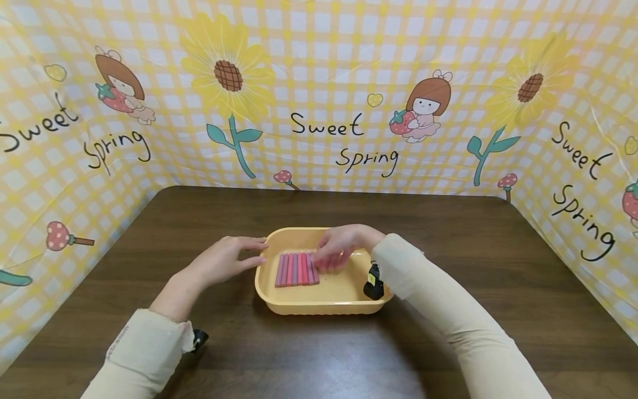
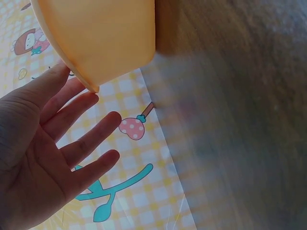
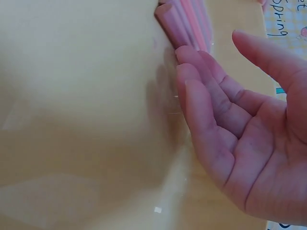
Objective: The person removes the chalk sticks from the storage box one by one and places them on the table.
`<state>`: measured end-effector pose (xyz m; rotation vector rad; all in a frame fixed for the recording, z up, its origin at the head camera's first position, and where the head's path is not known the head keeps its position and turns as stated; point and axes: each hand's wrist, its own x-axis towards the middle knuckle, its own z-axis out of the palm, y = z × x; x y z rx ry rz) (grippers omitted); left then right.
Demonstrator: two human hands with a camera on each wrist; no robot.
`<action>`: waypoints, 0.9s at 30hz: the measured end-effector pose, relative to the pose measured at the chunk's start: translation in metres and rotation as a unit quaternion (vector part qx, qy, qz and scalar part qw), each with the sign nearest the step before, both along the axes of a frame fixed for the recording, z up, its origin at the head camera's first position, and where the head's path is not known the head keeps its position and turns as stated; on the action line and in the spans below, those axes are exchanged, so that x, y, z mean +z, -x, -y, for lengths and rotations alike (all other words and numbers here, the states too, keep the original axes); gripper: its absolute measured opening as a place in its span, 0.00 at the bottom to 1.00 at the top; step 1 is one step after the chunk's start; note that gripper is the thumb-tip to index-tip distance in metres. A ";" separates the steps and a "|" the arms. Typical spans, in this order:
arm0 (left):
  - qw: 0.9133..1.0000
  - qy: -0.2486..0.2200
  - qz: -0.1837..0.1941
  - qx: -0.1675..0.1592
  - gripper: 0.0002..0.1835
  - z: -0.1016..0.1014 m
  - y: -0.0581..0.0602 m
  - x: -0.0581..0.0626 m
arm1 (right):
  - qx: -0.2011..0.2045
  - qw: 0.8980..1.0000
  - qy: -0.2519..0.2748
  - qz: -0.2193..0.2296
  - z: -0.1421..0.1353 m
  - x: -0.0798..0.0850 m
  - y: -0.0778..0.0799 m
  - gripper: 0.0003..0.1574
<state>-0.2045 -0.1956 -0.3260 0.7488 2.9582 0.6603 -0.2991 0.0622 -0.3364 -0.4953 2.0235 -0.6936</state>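
A yellow plastic tub (image 1: 324,306) stands on the dark wooden table. Inside it, towards the left, a row of pink and purple sticks (image 1: 297,270) lies side by side; their material is unclear. My left hand (image 1: 224,259) is at the tub's left rim, fingertips touching it, and the left wrist view shows the other fingers spread loosely beside the tub wall (image 2: 110,38). Over the tub reaches my right hand (image 1: 344,246). In the right wrist view, its fingers (image 3: 199,100) are slightly bent, the tips beside the end of the sticks (image 3: 180,21), with the thumb held apart.
The brown table (image 1: 224,210) extends around the tub on all sides. A yellow checked cloth (image 1: 319,66) with sunflower prints hangs behind and at both sides. A black device (image 1: 374,282) sits at the right wrist, over the tub's right end.
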 end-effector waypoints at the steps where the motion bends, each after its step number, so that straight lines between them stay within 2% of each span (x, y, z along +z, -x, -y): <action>1: 1.000 -0.001 -0.001 0.000 0.20 0.000 0.000 0.000 | 0.000 1.000 -0.001 0.003 0.000 -0.001 0.000 0.16; 8: 1.000 -0.002 -0.004 0.003 0.20 0.000 0.000 -0.001 | -0.014 1.000 -0.010 0.018 0.004 -0.009 -0.001 0.17; 19: 1.000 -0.002 0.006 0.006 0.21 -0.001 0.000 0.000 | -0.027 0.999 -0.033 -0.017 0.010 -0.012 -0.007 0.19; 27: 1.000 -0.001 0.008 0.007 0.21 -0.001 -0.001 0.001 | -0.021 0.998 -0.047 -0.039 0.012 -0.010 -0.009 0.19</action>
